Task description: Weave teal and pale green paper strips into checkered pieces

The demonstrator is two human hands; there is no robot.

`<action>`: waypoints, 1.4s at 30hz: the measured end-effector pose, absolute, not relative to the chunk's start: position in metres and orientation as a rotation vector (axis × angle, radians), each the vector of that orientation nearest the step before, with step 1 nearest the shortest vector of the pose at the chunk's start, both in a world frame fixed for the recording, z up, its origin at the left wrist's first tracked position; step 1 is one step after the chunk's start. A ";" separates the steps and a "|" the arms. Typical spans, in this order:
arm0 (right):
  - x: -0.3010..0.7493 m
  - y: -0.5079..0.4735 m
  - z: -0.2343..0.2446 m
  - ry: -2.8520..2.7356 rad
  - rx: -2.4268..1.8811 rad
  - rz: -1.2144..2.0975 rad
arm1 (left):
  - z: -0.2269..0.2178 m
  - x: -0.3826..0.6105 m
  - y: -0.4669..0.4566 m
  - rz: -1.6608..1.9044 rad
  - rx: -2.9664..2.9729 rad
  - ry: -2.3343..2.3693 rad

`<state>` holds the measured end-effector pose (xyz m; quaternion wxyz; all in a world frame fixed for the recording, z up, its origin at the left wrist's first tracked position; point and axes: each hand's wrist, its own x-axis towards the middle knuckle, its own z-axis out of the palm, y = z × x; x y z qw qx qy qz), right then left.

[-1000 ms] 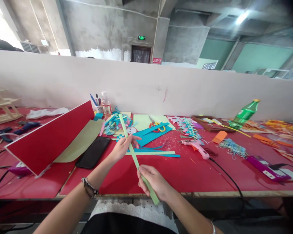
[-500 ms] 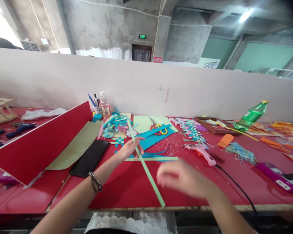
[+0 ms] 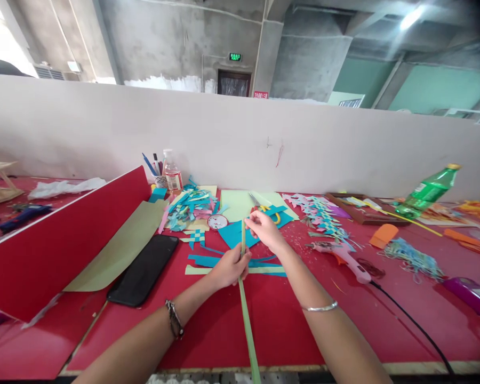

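Note:
A long pale green paper strip [image 3: 246,314] runs upright through the middle of the view, its lower end past the table's front edge. My left hand [image 3: 230,265] is closed around it partway up. Above that, my right hand [image 3: 263,228] pinches the strip near its top end. Behind my hands lie blue paper pieces [image 3: 234,234] and scissors with red and yellow handles [image 3: 278,216], partly hidden by my right hand. Blue strips [image 3: 202,261] and another pale green strip [image 3: 200,270] lie crosswise beneath my hands. A small blue-and-green woven piece [image 3: 197,236] sits to the left.
A black phone [image 3: 144,272] and a red divider board [image 3: 72,234] stand left. Paper scraps [image 3: 192,205] are heaped at the back. Right are a pink glue gun [image 3: 346,257] with its cable, woven paper leaves [image 3: 316,213], a green bottle [image 3: 430,192] and a purple power strip [image 3: 472,298].
My right hand has moved up and left from the table's front and now grips the strip's top end. My left hand has come lower, and the strip has turned from slanted to nearly upright.

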<state>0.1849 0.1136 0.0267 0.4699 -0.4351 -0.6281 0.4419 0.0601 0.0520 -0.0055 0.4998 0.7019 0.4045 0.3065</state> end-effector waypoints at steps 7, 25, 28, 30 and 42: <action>0.187 0.102 0.017 -1.536 -1.089 1.033 | -0.003 0.060 0.044 0.750 1.787 1.082; 0.184 0.084 0.005 -1.441 -1.031 1.211 | -0.010 0.052 0.054 0.830 1.967 1.139; 0.183 0.081 0.006 -1.406 -1.002 1.228 | -0.009 0.050 0.056 0.866 1.866 1.187; 0.182 0.080 0.006 -1.363 -1.005 1.234 | -0.008 0.050 0.057 0.818 1.769 1.168; 0.176 0.077 -0.002 -1.482 -1.025 1.128 | -0.003 0.050 0.056 0.908 1.627 1.185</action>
